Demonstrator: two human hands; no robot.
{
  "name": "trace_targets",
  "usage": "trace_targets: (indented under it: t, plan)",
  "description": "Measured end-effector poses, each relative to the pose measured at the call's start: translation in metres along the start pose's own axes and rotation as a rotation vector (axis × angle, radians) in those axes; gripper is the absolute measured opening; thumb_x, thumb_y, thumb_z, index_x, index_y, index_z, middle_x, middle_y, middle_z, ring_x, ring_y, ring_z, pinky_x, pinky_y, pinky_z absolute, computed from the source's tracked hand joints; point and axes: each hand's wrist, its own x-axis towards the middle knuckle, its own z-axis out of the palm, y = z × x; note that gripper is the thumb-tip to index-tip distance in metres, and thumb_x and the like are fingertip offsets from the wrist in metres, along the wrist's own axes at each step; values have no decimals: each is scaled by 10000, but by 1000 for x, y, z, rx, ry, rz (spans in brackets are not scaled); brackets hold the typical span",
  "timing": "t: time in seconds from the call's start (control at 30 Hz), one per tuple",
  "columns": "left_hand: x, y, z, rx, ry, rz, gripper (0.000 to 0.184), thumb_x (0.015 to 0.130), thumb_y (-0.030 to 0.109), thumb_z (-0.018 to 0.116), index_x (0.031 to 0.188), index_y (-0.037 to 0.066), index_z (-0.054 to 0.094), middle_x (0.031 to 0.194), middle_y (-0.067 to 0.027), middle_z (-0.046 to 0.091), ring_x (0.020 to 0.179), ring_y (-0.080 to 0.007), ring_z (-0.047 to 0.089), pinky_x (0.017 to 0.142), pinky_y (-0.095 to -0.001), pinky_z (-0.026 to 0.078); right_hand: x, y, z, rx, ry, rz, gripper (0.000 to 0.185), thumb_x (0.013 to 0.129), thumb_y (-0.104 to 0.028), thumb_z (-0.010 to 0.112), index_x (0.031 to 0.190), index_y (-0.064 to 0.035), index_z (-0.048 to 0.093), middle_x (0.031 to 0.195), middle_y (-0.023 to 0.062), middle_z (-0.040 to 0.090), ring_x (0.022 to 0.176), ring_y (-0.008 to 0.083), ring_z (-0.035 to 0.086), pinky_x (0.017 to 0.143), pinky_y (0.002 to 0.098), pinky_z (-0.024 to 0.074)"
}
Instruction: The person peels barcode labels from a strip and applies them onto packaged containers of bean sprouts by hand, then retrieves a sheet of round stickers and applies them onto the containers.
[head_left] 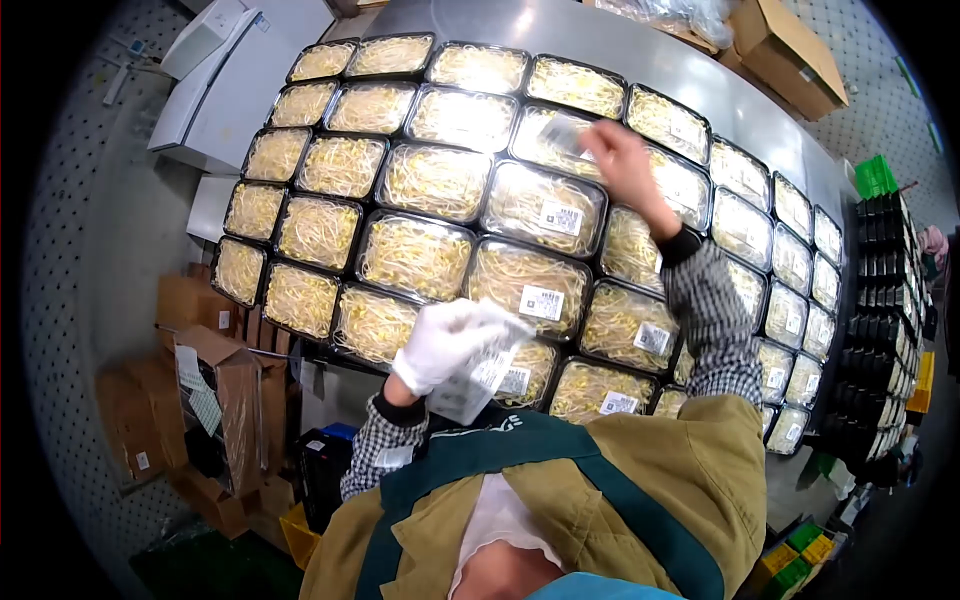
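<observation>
Dozens of black rectangular trays of pale sprouts (435, 180) line the grey metal table (500, 22). Over its near edge, the white-gloved left hand (450, 340) grips white printed label sheets (470, 395), presumably for ready reach; farther in, the bare right hand (622, 165), nearly closed, apparently pinches a blurred label (566, 132).

white labels (543, 303) on sprout trays (505, 268): print unreadable | white lettering (510, 423) on green apron (545, 446): unreadable

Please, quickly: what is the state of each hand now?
Left hand: closed, holding labels.
Right hand: closed, apparently on a label, blurred, over a tray.
</observation>
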Motion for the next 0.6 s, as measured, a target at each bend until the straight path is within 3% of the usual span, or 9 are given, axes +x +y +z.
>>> trace_targets:
  t: [0.03,0.07,0.2,0.27,0.33,0.4,0.47,0.53,0.6]
  plan:
    - [-6,6,-5,142,-40,52,177,802,66,682,971,80,731,921,-43,672,892,-125,605,799,-264,475,35,31,-11,-295,102,76,211,890,-257,587,835,-76,680,813,105,651,707,244,613,633,367,469]
    - [-12,13,-7,283,-75,99,185,789,49,680,961,87,739,938,-41,663,921,-138,593,833,-270,465,68,83,-13,-636,299,-167,255,883,-314,562,825,-99,687,817,116,641,770,302,610,649,418,461]
    - [-35,3,-20,120,-64,262,179,772,29,704,948,55,727,995,-86,647,882,-183,609,806,-294,469,119,137,0,-888,284,-53,267,868,-368,556,890,-137,688,899,79,632,917,283,570,779,449,405]
    - [-50,-5,-33,64,-84,232,212,819,33,678,1028,-6,680,1006,-100,660,852,-173,635,780,-277,488,117,148,12,-1058,224,-84,310,864,-408,567,916,-124,681,913,65,622,938,261,552,828,433,373]
    - [-61,13,-17,-311,150,-12,313,849,22,649,1154,-35,607,1036,-94,660,876,-144,629,772,-261,493,115,139,14,-1137,202,-39,397,853,-483,574,954,-110,661,938,61,601,960,245,533,842,428,358]
    - [-64,12,-18,-355,203,-16,385,862,-1,622,1233,-56,537,1093,-91,644,899,-126,616,794,-242,486,112,134,13,-1167,207,-42,389,839,-468,597,980,-107,638,944,57,588,963,244,527,832,426,358]
    - [-62,-3,-27,-9,213,156,238,818,-19,622,1053,-50,642,1002,-126,661,867,-167,639,770,-261,497,105,124,18,-1178,238,-85,353,824,-389,636,1040,-110,611,950,59,574,960,254,515,798,428,365]
    - [-51,-9,-26,275,297,453,195,804,-28,612,984,-4,683,899,-88,652,787,-152,613,715,-254,468,83,93,43,-1023,305,-252,356,859,-368,621,1079,-87,622,962,80,606,926,231,557,762,404,410]
    - [-55,-12,-23,280,420,271,141,821,7,632,937,62,692,829,-55,661,752,-190,630,698,-264,477,25,-19,63,-45,-367,171,359,905,-355,589,1105,-60,630,941,92,661,863,195,614,725,355,461]
